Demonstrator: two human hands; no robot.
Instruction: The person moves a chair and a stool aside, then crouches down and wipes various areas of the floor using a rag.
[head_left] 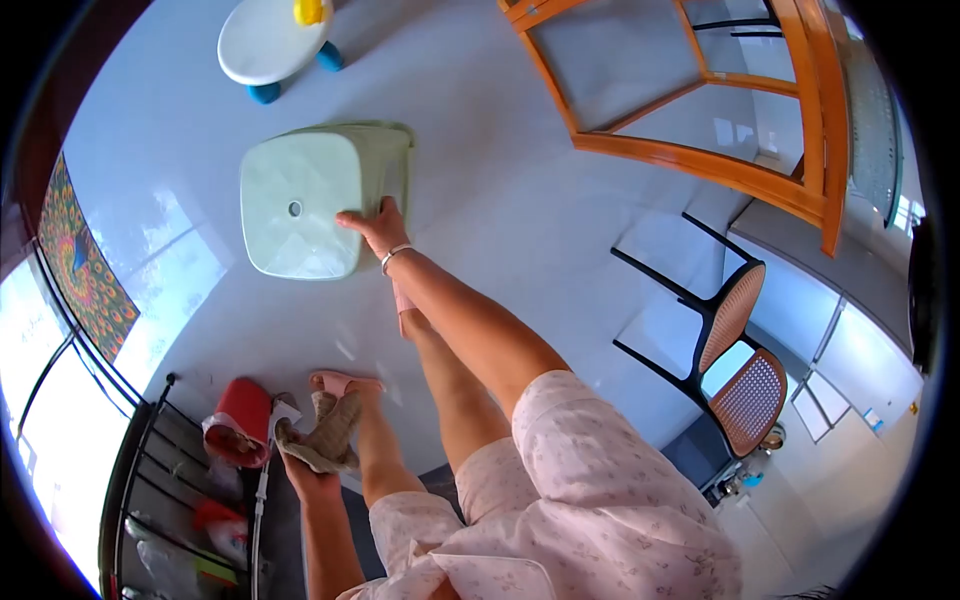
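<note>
A pale green plastic stool (300, 175) with a small round hole in its top stands on the floor in front of me. My right hand (376, 230) grips its near right edge, thumb over the seat and fingers at the side. Down at the lower left, my left hand (308, 478) is closed on a crumpled brownish cloth (335, 430). The cloth hangs close to my foot in a pink slipper (340, 382) and partly hides the fingers.
A red bin (240, 420) stands beside a black metal rack (140, 480) at the left. The upper left has a small white stool (265, 45) with blue feet. To the right are an orange wooden frame (690, 170) and a black chair (735, 320) with woven panels.
</note>
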